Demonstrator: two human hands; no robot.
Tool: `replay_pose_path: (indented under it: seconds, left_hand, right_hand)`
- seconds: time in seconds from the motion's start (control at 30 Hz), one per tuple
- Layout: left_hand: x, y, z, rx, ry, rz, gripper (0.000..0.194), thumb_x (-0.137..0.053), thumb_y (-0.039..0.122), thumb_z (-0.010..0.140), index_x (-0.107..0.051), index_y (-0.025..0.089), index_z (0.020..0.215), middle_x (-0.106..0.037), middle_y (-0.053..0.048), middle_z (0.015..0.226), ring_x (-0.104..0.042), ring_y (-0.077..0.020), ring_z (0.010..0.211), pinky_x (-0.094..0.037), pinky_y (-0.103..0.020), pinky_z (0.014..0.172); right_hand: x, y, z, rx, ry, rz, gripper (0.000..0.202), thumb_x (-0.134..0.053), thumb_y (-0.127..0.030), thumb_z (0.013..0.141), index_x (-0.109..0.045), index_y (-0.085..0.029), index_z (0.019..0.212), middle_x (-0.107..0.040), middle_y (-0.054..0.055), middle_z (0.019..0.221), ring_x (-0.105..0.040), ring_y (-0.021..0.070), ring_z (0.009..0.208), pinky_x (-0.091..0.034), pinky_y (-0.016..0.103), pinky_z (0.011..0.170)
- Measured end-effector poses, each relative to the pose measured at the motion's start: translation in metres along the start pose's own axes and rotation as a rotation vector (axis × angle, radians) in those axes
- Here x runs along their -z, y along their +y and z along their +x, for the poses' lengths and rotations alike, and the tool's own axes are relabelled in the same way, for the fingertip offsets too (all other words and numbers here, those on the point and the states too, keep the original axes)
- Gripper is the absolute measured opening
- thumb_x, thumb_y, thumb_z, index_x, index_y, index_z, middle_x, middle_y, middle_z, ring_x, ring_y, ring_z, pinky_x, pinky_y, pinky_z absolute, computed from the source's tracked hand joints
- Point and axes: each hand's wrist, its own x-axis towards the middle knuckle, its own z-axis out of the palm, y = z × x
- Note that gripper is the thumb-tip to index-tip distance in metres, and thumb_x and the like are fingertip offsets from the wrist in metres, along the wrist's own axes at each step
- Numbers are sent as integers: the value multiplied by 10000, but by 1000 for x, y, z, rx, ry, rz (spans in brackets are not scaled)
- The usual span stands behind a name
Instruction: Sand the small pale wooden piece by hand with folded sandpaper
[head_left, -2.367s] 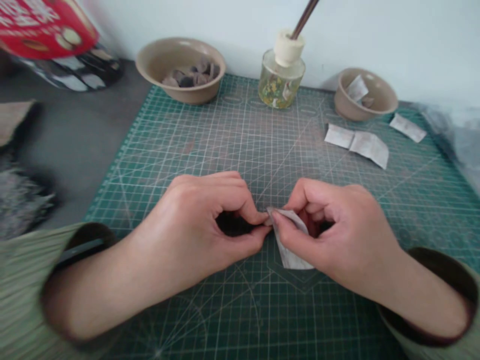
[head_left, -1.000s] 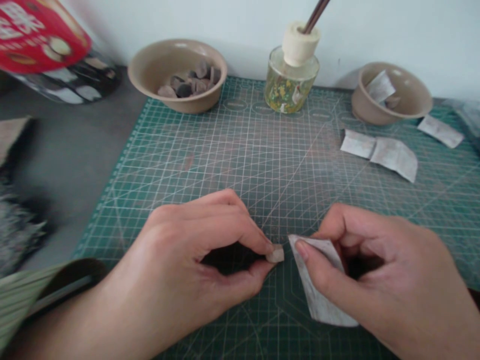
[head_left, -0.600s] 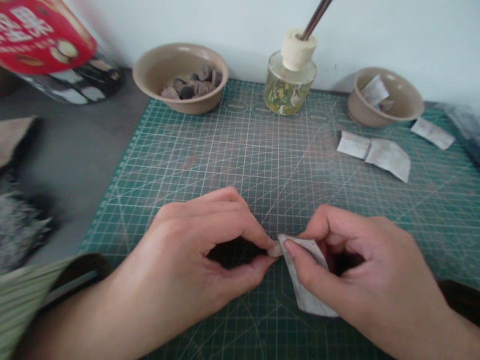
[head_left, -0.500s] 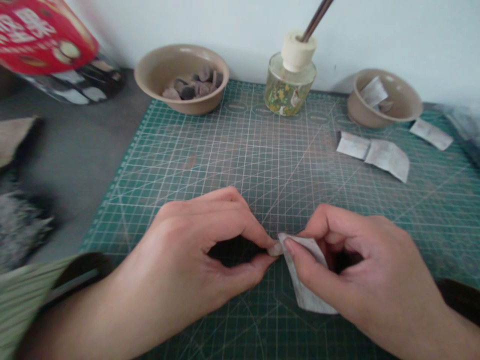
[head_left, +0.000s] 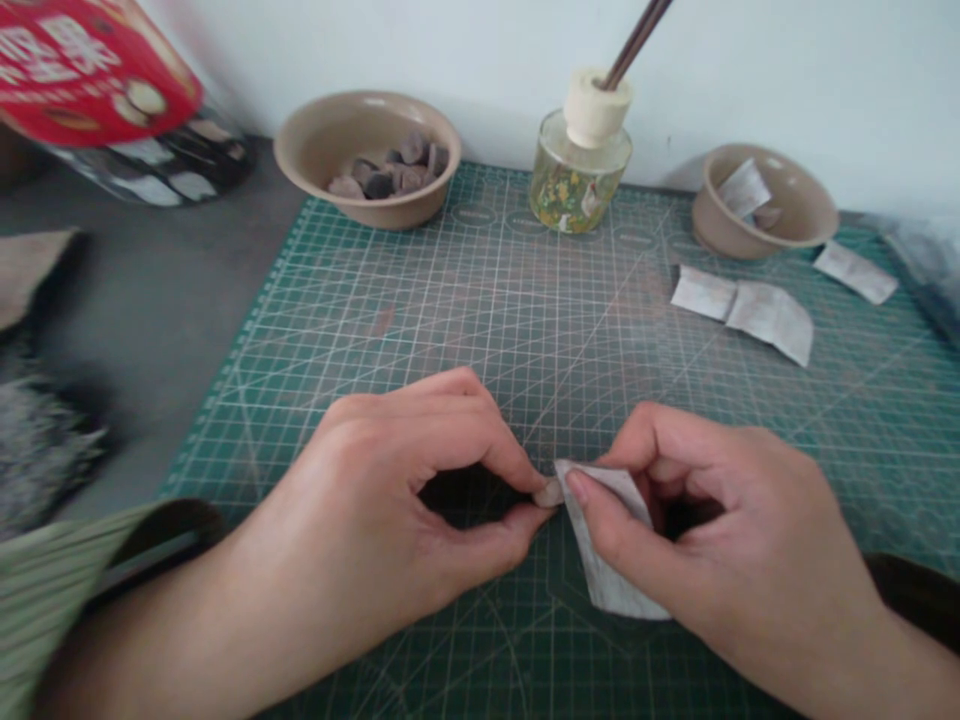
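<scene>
Between thumb and forefinger, my left hand (head_left: 442, 480) pinches a small pale stone-like piece (head_left: 549, 492). My right hand (head_left: 720, 520) is closed on a folded greyish-white sheet (head_left: 611, 540), its thumb on the near face. The sheet's upper left corner meets the right side of the small piece. Both hands are over the green cutting mat (head_left: 450, 300). The other fingers of my right hand curl behind the sheet and are partly hidden.
At the back stand a brown bowl (head_left: 292, 150) of small stones, a glass bottle (head_left: 577, 175) with sticks, and a smaller bowl (head_left: 810, 215) holding a sheet piece. Creased sheets (head_left: 772, 315) lie at right. A red-labelled container (head_left: 97, 80) and grey rough piece (head_left: 45, 440) are at left.
The view has shifted slightly. Both hands keep their grips, and the sheet still touches the small piece with almost no visible movement.
</scene>
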Motion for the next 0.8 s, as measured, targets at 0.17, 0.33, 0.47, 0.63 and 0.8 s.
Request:
replay_pose_path:
  seconds: [0.17, 0.33, 0.47, 0.63, 0.8]
  left_hand:
    - [1, 0, -2, 2, 6, -12, 171, -953, 138, 1069, -916, 304, 1053, -927, 52, 1000, -879, -169, 921, -691, -291, 830]
    - [2, 2, -3, -4, 6, 14, 164, -961, 142, 1059, -916, 300, 1050, -930, 39, 1008, -883, -184, 901, -700, -303, 821]
    - [2, 3, -3, -5, -1, 17, 154, -947, 140, 1071, -915, 289, 1045, -926, 43, 1004, -879, -170, 900, -690, -288, 823]
    - [2, 5, -2, 10, -2, 26, 149, -934, 138, 1076, -925, 284, 1047, -925, 56, 1015, -877, -147, 921, -674, -270, 843]
    - [0, 5, 0, 5, 7, 24, 155, -938, 134, 1068, -919, 284, 1035, -919, 57, 1010, -868, -146, 914, -660, -275, 818]
  right_hand:
    - [-1, 0, 2, 67, -37, -60, 296, -805, -140, 929, -627, -281, 740, -557, -121, 515, -458, 73, 401, -264, 249, 434]
    - [0, 2, 2, 95, -17, -80, 302, -806, -122, 947, -628, -274, 757, -552, -124, 534, -464, 68, 422, -279, 245, 453]
    - [1, 4, 2, 119, -33, -87, 291, -793, -120, 966, -640, -265, 765, -564, -127, 541, -473, 56, 429, -283, 227, 456]
    - [0, 6, 2, 193, -25, -135, 281, -766, -135, 983, -631, -264, 773, -575, -119, 548, -485, 59, 427, -304, 226, 467]
    - [2, 7, 1, 212, -23, -167, 268, -750, -147, 986, -631, -262, 775, -565, -117, 548, -474, 57, 424, -292, 228, 462]
